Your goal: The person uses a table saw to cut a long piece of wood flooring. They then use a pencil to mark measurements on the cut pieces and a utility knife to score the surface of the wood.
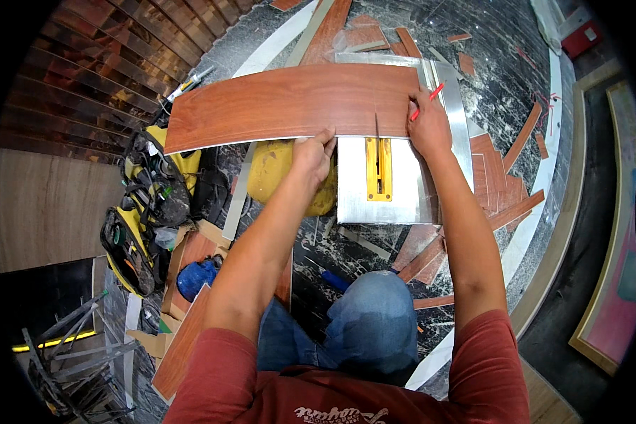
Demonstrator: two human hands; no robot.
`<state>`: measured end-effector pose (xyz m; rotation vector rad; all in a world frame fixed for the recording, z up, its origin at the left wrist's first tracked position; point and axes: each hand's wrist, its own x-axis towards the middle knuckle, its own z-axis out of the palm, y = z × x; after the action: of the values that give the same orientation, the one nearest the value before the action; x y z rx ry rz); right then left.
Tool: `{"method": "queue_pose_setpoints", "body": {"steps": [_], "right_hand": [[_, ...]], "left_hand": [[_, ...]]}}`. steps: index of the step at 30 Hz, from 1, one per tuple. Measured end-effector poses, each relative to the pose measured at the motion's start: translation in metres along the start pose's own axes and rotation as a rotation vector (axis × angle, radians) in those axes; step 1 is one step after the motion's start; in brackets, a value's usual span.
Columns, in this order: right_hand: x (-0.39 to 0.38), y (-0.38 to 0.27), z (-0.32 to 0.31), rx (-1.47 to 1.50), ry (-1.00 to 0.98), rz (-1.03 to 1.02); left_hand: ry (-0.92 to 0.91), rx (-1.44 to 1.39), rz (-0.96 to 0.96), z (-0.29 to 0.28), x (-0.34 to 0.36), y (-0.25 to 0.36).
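Observation:
A long reddish wood-look plank (275, 102) lies crosswise over a silver saw table (353, 184) with a yellow slotted insert (370, 189). A thin upright blade (377, 126) shows at the plank's near edge. My left hand (312, 157) is closed on that edge, left of the table, above a yellow rounded object (268, 177) that it partly hides. My right hand (429, 126) grips the plank's right end and also has a red pencil (437, 91) between its fingers.
Yellow-black tool bags (131, 247), a blue object (194, 277) and a cardboard box sit at left. A sealant gun (191, 83) lies back left. Plank offcuts (502, 169) scatter over the dark marble-look floor. A blue-handled tool (328, 277) lies by my knee. A framed panel (608, 283) is far right.

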<state>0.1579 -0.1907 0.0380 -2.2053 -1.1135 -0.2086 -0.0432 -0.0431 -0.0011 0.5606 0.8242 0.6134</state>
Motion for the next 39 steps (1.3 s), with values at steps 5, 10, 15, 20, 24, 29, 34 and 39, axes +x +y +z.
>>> {"method": "queue_pose_setpoints", "body": {"steps": [5, 10, 15, 20, 24, 29, 34, 39], "right_hand": [[-0.006, 0.000, -0.001, 0.001, -0.007, -0.002], [-0.012, 0.002, 0.001, -0.022, -0.012, 0.028], [-0.016, 0.001, 0.003, -0.040, 0.024, 0.016], [-0.020, -0.004, -0.003, -0.057, -0.015, 0.023], [-0.023, 0.003, -0.001, -0.093, 0.008, 0.009], [-0.025, -0.003, -0.004, -0.047, -0.028, 0.037], [-0.029, -0.006, -0.007, -0.056, -0.009, 0.022], [-0.031, -0.007, -0.008, -0.048, -0.023, 0.037]], "left_hand": [[0.006, 0.006, -0.016, -0.002, -0.009, 0.000], [0.001, -0.004, -0.004, -0.001, -0.016, 0.000], [0.012, -0.006, 0.004, -0.001, -0.022, -0.001], [0.049, -0.006, -0.012, -0.001, -0.029, 0.000], [0.023, -0.005, -0.013, -0.002, -0.029, -0.003], [0.004, -0.007, -0.014, -0.009, -0.029, -0.006], [-0.002, 0.008, 0.002, -0.014, -0.028, -0.010], [-0.007, -0.006, 0.007, -0.014, -0.033, -0.010]]}}
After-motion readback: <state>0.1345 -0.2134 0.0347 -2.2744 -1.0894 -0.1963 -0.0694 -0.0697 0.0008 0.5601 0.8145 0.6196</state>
